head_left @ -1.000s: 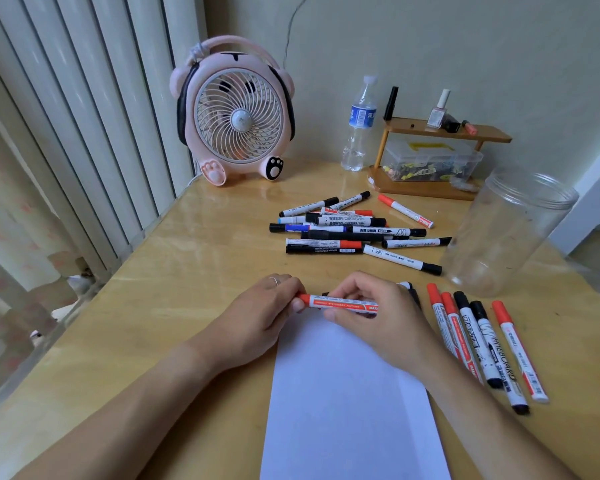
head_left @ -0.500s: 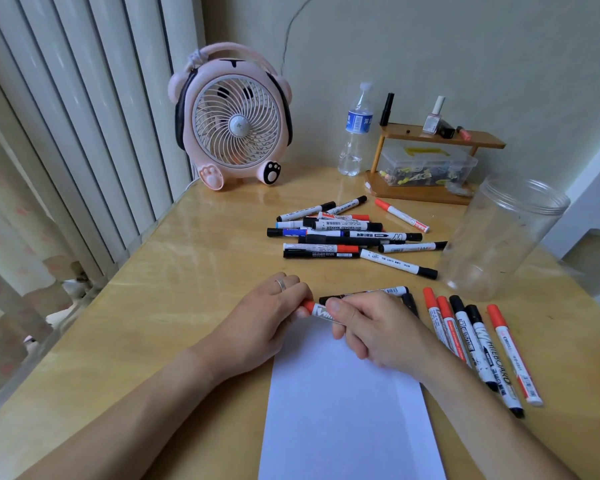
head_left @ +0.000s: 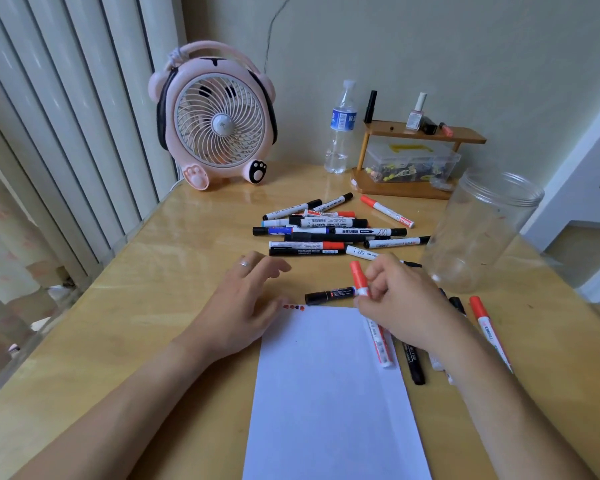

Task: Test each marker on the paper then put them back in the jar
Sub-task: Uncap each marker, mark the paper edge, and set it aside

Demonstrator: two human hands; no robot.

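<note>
A: Right hand (head_left: 400, 306) status?
B: A red-capped marker (head_left: 359, 280) is pinched in its fingertips, cap end up, just beyond the top edge of the paper (head_left: 329, 393).
A: Left hand (head_left: 246, 306)?
B: Nothing is held; fingers are spread loose, palm resting at the paper's top-left corner.
A: Other items?
B: A black marker (head_left: 329, 295) is lying between both hands. A loose pile of markers (head_left: 326, 230) is seen behind, on the table (head_left: 125, 306). The clear jar (head_left: 478, 230) is standing upright to the right, near the pile.
</note>
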